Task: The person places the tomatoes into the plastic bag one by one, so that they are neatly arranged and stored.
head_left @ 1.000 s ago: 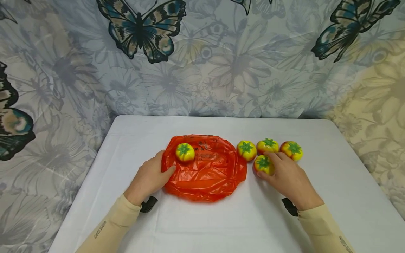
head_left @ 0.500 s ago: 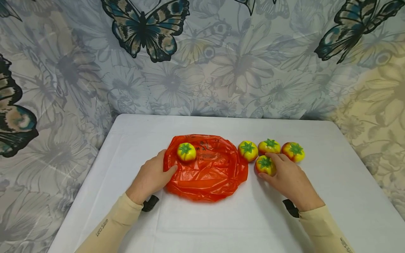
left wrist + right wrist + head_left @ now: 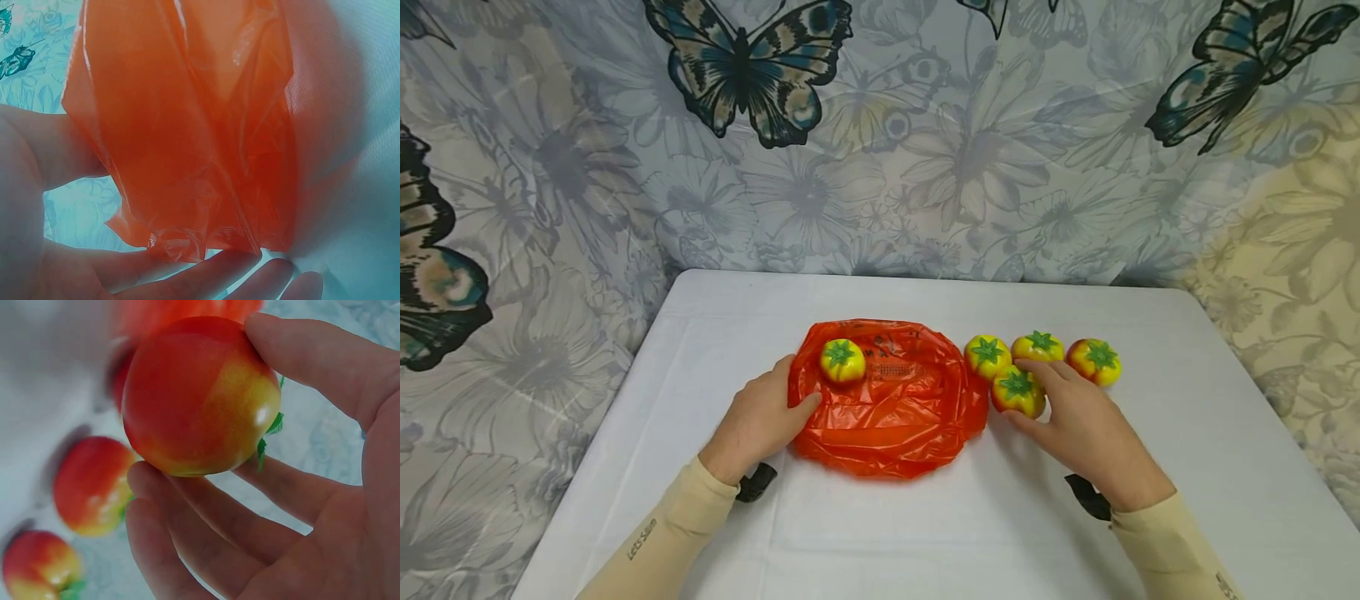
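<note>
A crinkled red plastic bag (image 3: 880, 417) is spread over the middle of the white table, dark print near its far side. My left hand (image 3: 762, 417) grips its left edge, thumb on top. In the left wrist view the bag's side (image 3: 181, 125) hangs between thumb and fingers. One yellow-red tomato (image 3: 842, 361) with a green leafy top lies within the bag's outline. Just right of the bag, my right hand (image 3: 1086, 425) pinches another tomato (image 3: 1018, 392) between thumb and fingertips. The right wrist view shows that tomato's glossy red underside (image 3: 194, 400), raised before the others.
Behind the right hand sit three more tomatoes: one (image 3: 987, 356) at the bag's right rim, one (image 3: 1037, 346) beside it and one (image 3: 1093, 361) farthest right. A cloth with butterflies and flowers (image 3: 880, 167) hangs behind the white table (image 3: 880, 542).
The right hand has shifted slightly left with the tomato it pinches, bringing it nearer the bag. The left hand keeps its grip on the bag's edge. The head view has shifted slightly.
</note>
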A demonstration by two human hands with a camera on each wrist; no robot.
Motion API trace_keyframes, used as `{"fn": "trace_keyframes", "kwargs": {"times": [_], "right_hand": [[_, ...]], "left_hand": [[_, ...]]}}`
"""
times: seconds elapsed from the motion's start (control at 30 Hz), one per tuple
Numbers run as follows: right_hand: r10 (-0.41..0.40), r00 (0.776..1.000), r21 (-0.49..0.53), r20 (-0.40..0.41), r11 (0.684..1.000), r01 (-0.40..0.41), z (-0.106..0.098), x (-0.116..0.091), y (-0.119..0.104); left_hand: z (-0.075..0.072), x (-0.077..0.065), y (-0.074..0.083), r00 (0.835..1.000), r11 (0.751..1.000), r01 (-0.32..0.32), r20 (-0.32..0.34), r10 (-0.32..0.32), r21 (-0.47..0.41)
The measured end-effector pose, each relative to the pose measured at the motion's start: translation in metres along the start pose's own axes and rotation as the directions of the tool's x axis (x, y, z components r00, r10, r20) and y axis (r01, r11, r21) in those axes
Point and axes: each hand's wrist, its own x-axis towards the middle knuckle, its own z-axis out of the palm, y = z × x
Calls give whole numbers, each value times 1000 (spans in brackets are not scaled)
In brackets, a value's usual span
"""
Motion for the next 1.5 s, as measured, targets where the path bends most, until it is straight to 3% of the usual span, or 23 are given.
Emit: {"fn": "trace_keyframes", "kwargs": {"times": [0.33, 0.8, 1.07, 1.5], "right_hand": [[-88, 996, 18, -9, 996, 88, -11, 16, -40], [-161, 983, 120, 86, 981, 150, 19, 78, -91], [-201, 970, 150, 139, 972, 180, 38, 99, -100], [-165, 968, 129, 189, 981, 143, 50, 116, -104]], "left_hand": [[-2, 0, -1, 1000, 1000, 6, -2, -6, 7], [-3, -3, 0, 1000, 1000, -10, -21, 10, 8], [-4, -1, 2, 999, 1000, -12, -30, 13, 16], [-1, -2, 0, 999, 1000, -1, -32, 1, 17]]}}
